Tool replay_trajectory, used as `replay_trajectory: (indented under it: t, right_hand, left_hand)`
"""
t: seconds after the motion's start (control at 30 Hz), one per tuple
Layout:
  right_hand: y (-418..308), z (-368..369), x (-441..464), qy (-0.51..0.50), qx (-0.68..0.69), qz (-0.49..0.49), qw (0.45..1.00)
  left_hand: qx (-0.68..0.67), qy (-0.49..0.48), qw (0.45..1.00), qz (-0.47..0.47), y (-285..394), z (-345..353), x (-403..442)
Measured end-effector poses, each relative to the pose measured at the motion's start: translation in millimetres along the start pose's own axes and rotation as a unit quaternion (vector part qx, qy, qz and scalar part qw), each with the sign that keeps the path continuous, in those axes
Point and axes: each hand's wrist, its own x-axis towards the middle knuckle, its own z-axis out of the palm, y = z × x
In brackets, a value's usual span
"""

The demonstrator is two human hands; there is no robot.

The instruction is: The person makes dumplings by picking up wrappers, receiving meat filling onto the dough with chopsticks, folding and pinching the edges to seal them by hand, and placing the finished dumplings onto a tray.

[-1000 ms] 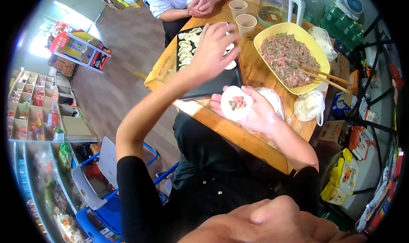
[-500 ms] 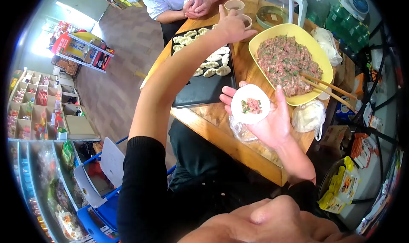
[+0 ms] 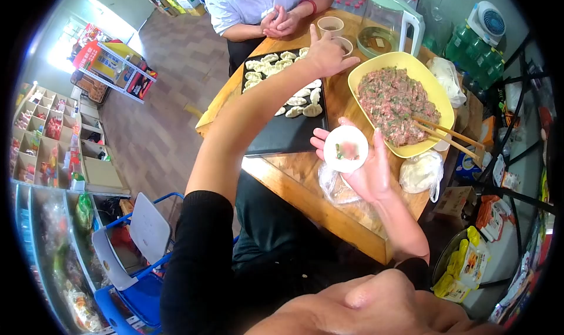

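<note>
My right hand is palm up and carries a round white dumpling wrapper with a small heap of meat filling near its middle. The thumb stands up at the wrapper's edge. My left hand reaches far forward, fingers apart, at a small bowl that it partly hides; whether a fingertip is inside I cannot tell. Beside that arm, a black tray bears rows of folded dumplings. Right of my hands, a yellow bowl contains minced filling, with chopsticks resting in it.
Across the wooden table, a person's hands are held together. Another small bowl and a clear jug stand at the back. Plastic bags lie near the right edge. A folding chair is at the left.
The view has shifted slightly, so the table sits a little lower. My left hand is still by the small bowl, and my right hand still carries the wrapper with filling.
</note>
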Motion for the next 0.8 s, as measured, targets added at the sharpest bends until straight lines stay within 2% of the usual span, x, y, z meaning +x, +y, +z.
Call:
replay_trajectory:
  t: [0.17,0.3,0.43,0.5,0.53,0.6,0.63,0.7,0.77,0.8]
  right_hand:
    - [-0.2,-6.3,2.2,0.014,-0.01,0.016,1.0]
    - [-0.1,-7.0,4.2,0.025,-0.012,0.018,0.999]
    - [-2.8,-3.5,5.3,0.037,-0.006,0.008,0.999]
    - [-3.3,-2.2,5.6,0.043,0.004,0.008,0.999]
    - [-3.4,-1.8,5.2,0.05,0.016,0.006,0.999]
    - [-4.3,-1.3,6.2,0.057,0.035,0.004,0.998]
    - [-4.6,-1.6,5.9,0.064,0.054,0.005,0.997]
    - [-6.9,-3.5,6.6,0.066,0.063,0.001,0.996]
    - [-10.4,-5.2,7.3,0.063,0.074,-0.005,0.995]
    - [-11.2,-5.5,7.2,0.064,0.073,-0.007,0.995]
  left_hand:
    - [0.037,-0.088,0.995,-0.035,3.8,-1.3,7.6]
    - [0.013,-0.097,0.995,-0.037,2.5,1.1,6.1]
    - [-0.009,-0.045,0.998,-0.032,-0.1,7.7,8.8]
    - [-0.012,-0.108,0.992,-0.068,1.8,1.2,11.0]
    - [-0.014,-0.108,0.992,-0.065,3.9,-2.6,9.3]
    - [-0.106,0.05,0.991,-0.058,3.1,-9.5,0.3]
    - [-0.108,0.047,0.991,-0.057,2.9,-16.5,-6.6]
    - [-0.162,0.164,0.973,-0.018,3.9,-37.3,-23.1]
    - [-0.231,0.231,0.945,0.03,10.4,-57.1,-50.0]
    - [-0.244,0.224,0.941,0.065,16.7,-69.5,-69.7]
